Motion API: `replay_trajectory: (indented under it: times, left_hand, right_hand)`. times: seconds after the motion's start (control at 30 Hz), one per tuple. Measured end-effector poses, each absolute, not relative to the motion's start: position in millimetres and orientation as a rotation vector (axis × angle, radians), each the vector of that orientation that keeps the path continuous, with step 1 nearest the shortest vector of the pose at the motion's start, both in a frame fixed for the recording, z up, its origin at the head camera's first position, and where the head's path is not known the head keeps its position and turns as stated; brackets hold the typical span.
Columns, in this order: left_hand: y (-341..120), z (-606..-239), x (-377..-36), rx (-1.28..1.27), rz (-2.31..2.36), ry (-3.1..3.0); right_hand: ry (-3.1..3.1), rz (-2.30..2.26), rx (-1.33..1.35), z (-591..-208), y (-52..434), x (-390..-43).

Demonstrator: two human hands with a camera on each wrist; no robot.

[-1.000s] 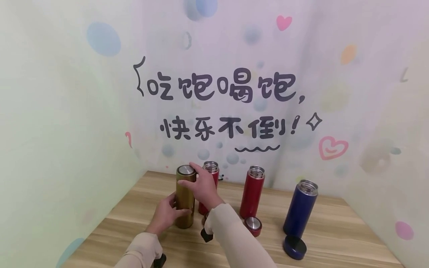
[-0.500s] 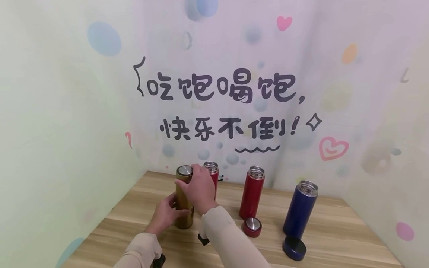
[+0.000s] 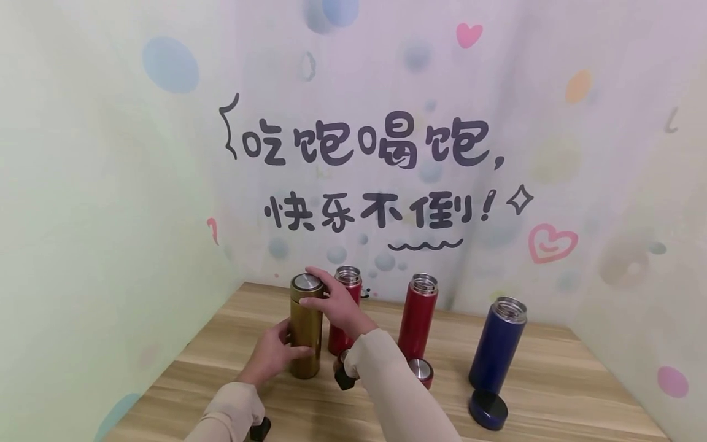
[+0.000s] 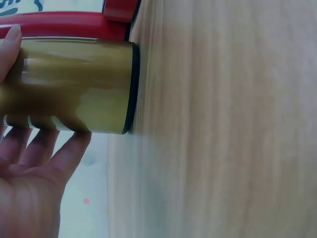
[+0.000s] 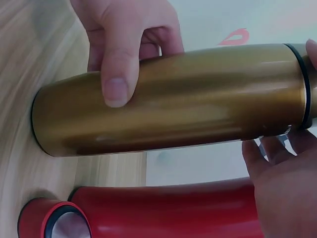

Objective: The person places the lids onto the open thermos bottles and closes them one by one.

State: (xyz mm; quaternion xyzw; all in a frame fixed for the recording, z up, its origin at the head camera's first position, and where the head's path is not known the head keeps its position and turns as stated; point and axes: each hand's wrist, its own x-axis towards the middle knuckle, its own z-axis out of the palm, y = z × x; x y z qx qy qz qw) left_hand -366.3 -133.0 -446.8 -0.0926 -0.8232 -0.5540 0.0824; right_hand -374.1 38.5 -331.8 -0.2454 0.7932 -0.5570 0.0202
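Observation:
A gold flask [image 3: 305, 334] stands upright on the wooden table [image 3: 232, 344] at the left. My left hand [image 3: 278, 351] grips its lower body, thumb across the front. My right hand [image 3: 327, 296] curls over its silver-topped lid [image 3: 306, 282] from the right. In the left wrist view the gold flask [image 4: 74, 87] lies against my left hand's fingers [image 4: 34, 148]. The right wrist view shows the gold flask [image 5: 198, 104] with my left thumb [image 5: 116, 74] on it and my right hand [image 5: 282, 188] at the lid end.
Just behind the gold flask stands an open red flask [image 3: 349, 279]. A second open red flask [image 3: 417, 322] has its red lid [image 3: 422, 371] lying in front. At the right stands an open blue flask [image 3: 496, 347] with its blue lid [image 3: 488, 410]. Walls close the table's back and sides.
My right hand has turned on the gold flask's lid, its fingers wrapping down and then reaching over the top again. The flask and my left hand stay in place.

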Motion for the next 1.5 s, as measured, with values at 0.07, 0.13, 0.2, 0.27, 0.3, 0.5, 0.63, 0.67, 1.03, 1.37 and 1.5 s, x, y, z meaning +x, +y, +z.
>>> replay_trajectory:
  times: [0.07, 0.13, 0.2, 0.27, 0.3, 0.5, 0.63, 0.67, 1.03, 1.37, 1.5]
  left_hand:
    - [-134, -447, -367, -0.281, -1.665, -2.460]
    - [-134, -447, -367, -0.291, -1.673, -2.457]
    - [-134, -448, -367, -0.301, -1.678, -2.454]
    - [-134, -448, -367, -0.307, -1.677, -2.455]
    - [-134, -448, -367, -0.309, -1.675, -2.456]
    - [-133, -447, -366, -0.311, -1.680, -2.438]
    - [-132, -447, -365, -0.307, -1.660, -2.435]
    - [-132, -447, -364, -0.305, -1.651, -2.438]
    - [-128, -445, -361, -0.261, -1.650, -2.417]
    - [-128, -446, -361, -0.251, -1.594, -2.430]
    - [-128, -445, -362, -0.280, -1.586, -2.421]
  right_hand:
    - [2.462, -1.723, -0.771, -332, 40, -375]
    - [2.478, -1.721, -0.773, -331, 39, -375]
    - [2.500, -1.721, -0.765, -332, 39, -375]
    - [2.530, -1.713, -0.744, -332, 39, -375]
    - [2.544, -1.709, -0.737, -333, 39, -375]
    - [2.657, -1.683, -0.711, -335, 35, -372]
    - [2.735, -1.679, -0.678, -337, 30, -368]
    - [2.754, -1.681, -0.671, -338, 29, -367]
    - [2.928, -1.687, -0.674, -343, 19, -360]
    - [2.966, -1.675, -0.613, -346, 15, -356]
    - [3.004, -1.615, -0.616, -348, 15, -359]
